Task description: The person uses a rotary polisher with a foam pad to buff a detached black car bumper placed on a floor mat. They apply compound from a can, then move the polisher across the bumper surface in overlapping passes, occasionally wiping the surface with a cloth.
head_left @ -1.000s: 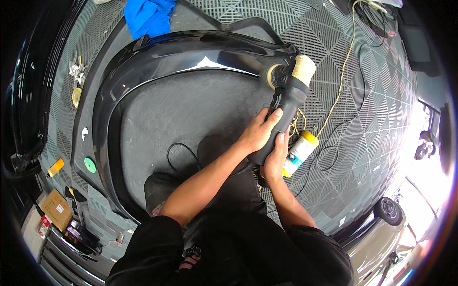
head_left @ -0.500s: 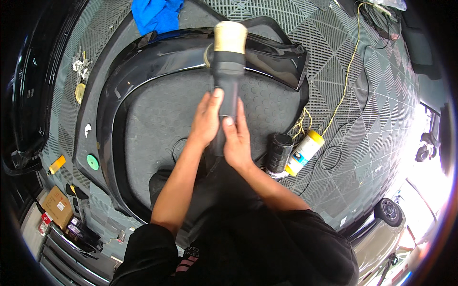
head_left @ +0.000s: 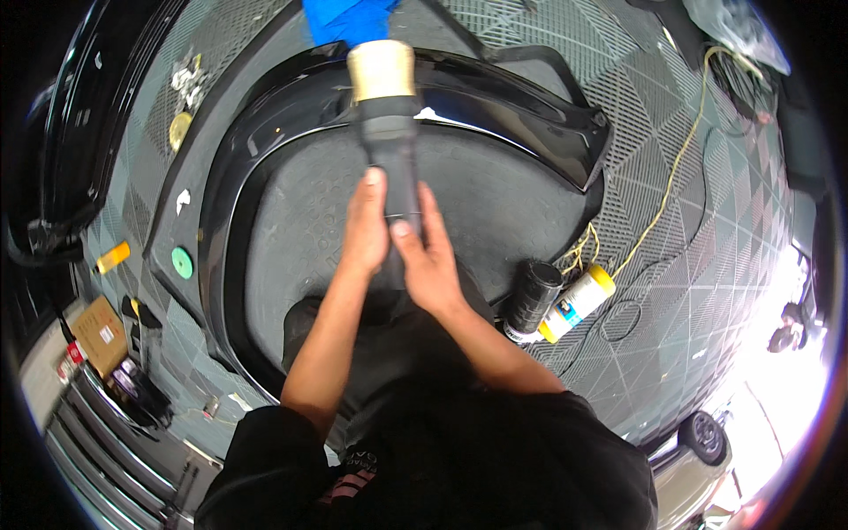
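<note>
Both hands grip a long dark power tool with a gold-coloured head, which looks like a polisher (head_left: 387, 132). My left hand (head_left: 364, 221) wraps its left side, thumb along the body. My right hand (head_left: 427, 265) closes round the rear of the grip from the right. The polisher's head lies over the far stretch of a glossy black curved car body panel (head_left: 517, 119); the pad beneath it is hidden. A bright reflection shows on the panel just right of the head. The panel rests on a dark, studded rubber mat (head_left: 291, 212).
A blue cloth (head_left: 353, 19) lies beyond the panel. At right are a black canister (head_left: 533, 291), a yellow-capped white bottle (head_left: 579, 303) and a yellow cord (head_left: 676, 172). A green disc (head_left: 182, 262) and an orange-yellow bottle (head_left: 112, 257) sit at left, near a cardboard box (head_left: 99, 334).
The polisher, still in both hands, has moved left along the panel. The whole view has shifted, with the panel and bottles now further right in it.
</note>
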`<state>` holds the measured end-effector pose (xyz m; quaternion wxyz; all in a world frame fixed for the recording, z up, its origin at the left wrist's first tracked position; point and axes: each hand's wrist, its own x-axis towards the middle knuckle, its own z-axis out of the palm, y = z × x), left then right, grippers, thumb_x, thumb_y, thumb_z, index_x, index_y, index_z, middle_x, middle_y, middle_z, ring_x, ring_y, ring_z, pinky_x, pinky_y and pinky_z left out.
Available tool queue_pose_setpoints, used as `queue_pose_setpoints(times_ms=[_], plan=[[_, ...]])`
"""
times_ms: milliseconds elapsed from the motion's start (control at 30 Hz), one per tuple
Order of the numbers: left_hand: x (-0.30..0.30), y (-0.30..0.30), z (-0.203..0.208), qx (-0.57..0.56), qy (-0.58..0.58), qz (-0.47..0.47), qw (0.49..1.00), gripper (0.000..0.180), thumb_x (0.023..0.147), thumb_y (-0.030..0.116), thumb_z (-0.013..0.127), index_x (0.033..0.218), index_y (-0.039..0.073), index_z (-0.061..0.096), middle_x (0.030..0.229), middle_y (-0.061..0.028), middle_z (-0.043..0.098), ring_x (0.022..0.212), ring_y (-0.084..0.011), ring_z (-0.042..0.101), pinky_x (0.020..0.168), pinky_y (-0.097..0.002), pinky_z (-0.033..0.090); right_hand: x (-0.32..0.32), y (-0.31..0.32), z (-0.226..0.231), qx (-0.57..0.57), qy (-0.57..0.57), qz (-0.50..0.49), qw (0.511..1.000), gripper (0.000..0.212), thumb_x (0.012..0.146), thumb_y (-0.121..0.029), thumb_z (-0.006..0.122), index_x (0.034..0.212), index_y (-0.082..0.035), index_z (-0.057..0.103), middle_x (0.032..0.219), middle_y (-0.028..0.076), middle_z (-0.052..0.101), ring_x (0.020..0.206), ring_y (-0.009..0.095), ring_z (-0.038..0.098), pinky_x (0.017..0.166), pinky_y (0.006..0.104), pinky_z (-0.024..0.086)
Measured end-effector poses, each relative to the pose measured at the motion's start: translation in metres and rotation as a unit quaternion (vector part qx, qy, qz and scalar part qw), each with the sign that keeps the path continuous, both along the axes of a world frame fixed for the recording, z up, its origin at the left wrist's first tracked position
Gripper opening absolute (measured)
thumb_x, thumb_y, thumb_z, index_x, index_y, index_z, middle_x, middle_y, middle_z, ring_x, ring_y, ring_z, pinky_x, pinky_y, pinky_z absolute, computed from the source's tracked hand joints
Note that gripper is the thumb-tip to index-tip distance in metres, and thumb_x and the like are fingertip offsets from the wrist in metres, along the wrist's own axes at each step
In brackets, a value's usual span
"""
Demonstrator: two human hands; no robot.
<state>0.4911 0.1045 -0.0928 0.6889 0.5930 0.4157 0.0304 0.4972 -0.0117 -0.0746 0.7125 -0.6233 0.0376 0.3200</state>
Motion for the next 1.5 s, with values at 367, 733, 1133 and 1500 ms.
queue_pose_setpoints(times_ms=[367, 733, 1133, 1500], plan=[[0.042, -0.058, 0.010, -0.074, 0.005, -0.194, 0.978, 0.079, 0.097, 0.073, 0.048, 0.115, -0.002, 0.061, 0.105, -0.0294, 0.069, 0.105, -0.0418, 0.068, 0.093, -0.0474, 0.051, 0.007, -0.061, -0.003, -0.069, -0.018, -0.124, 0.990, 0.068, 0.111, -0.032, 0.048, 0.163, 0.003, 0.021, 0.161, 0.019, 0.038, 0.147, 0.027, 0.038, 0.121, 0.0367, 0.029], [-0.022, 0.029, 0.004, -0.004, -0.002, -0.021, 1.000, 0.079, 0.100, 0.070, 0.047, 0.119, -0.004, 0.062, 0.110, -0.0245, 0.069, 0.106, -0.0340, 0.066, 0.093, -0.0431, 0.049, -0.021, 0.028, -0.005, -0.055, -0.046, 0.039, 0.997, 0.077, 0.107, -0.035, 0.056, 0.163, 0.001, 0.018, 0.164, 0.019, 0.033, 0.149, 0.027, 0.036, 0.122, 0.0373, 0.028], [-0.080, 0.118, 0.015, -0.100, -0.020, 0.172, 0.980, 0.078, 0.100, 0.072, 0.045, 0.125, 0.000, 0.062, 0.107, -0.0126, 0.068, 0.095, -0.0213, 0.068, 0.084, -0.0354, 0.056, -0.035, 0.117, 0.006, 0.010, 0.013, 0.218, 0.976, 0.088, 0.100, -0.028, 0.069, 0.164, -0.002, 0.015, 0.165, 0.022, 0.031, 0.153, 0.030, 0.031, 0.123, 0.0385, 0.027], [-0.023, 0.106, 0.042, -0.009, 0.107, -0.133, 0.985, 0.082, 0.099, 0.072, 0.044, 0.118, -0.005, 0.064, 0.111, -0.0276, 0.070, 0.107, -0.0385, 0.068, 0.095, -0.0477, 0.050, -0.009, 0.061, 0.042, 0.006, 0.073, 0.066, 0.995, 0.084, 0.100, -0.021, 0.066, 0.165, -0.002, 0.016, 0.149, 0.019, 0.049, 0.126, 0.026, 0.056, 0.103, 0.0388, 0.048]])
